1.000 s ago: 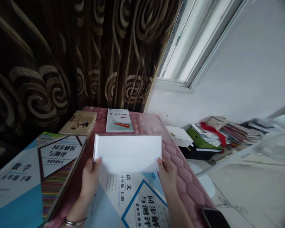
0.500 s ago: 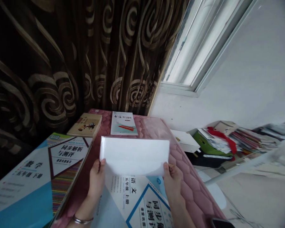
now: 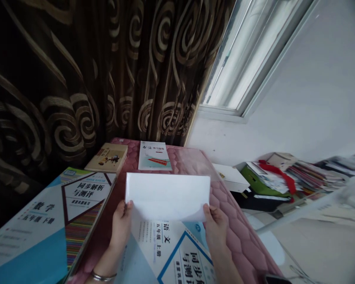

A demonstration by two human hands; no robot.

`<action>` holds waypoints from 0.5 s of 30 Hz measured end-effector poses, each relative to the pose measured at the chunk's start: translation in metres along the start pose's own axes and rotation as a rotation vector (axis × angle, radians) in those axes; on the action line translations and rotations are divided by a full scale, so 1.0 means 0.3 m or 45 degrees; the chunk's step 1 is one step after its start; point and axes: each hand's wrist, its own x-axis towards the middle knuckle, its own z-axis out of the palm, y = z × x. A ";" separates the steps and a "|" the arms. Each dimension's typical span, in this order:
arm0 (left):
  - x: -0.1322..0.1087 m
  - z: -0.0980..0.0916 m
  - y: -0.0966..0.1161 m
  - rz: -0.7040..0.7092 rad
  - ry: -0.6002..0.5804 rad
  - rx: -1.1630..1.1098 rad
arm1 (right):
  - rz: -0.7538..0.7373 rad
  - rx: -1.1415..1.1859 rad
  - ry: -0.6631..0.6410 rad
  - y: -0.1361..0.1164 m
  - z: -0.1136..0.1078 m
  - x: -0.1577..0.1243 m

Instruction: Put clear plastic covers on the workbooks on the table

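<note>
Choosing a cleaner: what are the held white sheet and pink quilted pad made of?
The white sheet looks like matte paper, thin and softly bowing, possibly an envelope. The pink quilted pad looks like padded fabric, from its puffy stitched hexagons.

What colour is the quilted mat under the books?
The quilted mat is pink, shown best in the head view.

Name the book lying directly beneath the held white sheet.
The 语文 workbook, partly hidden by the sheet; the 数学 workbook lies off to the left, uncovered.
</note>
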 end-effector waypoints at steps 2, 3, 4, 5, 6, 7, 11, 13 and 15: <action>0.004 0.001 -0.008 0.027 0.023 0.036 | -0.033 -0.052 0.017 -0.003 0.002 -0.001; 0.005 0.002 -0.009 0.037 0.040 0.051 | -0.046 -0.073 0.022 -0.004 0.004 -0.002; 0.006 0.002 -0.008 0.041 0.059 0.065 | -0.056 -0.093 0.026 -0.004 0.005 -0.004; 0.006 0.002 -0.005 0.040 0.075 0.076 | -0.065 -0.109 0.029 -0.004 0.007 -0.005; 0.007 0.002 -0.001 0.034 0.081 0.084 | -0.076 -0.121 0.031 -0.002 0.009 -0.006; 0.007 0.001 0.003 0.026 0.075 0.085 | -0.087 -0.130 0.032 0.001 0.010 -0.007; 0.011 -0.007 0.014 -0.030 -0.001 0.010 | -0.131 -0.107 0.062 0.018 0.014 -0.004; 0.012 -0.008 0.016 -0.047 -0.009 -0.025 | -0.125 -0.041 0.057 0.022 0.014 -0.002; 0.010 -0.006 0.020 -0.039 0.014 -0.024 | -0.096 0.008 0.040 0.020 0.012 -0.001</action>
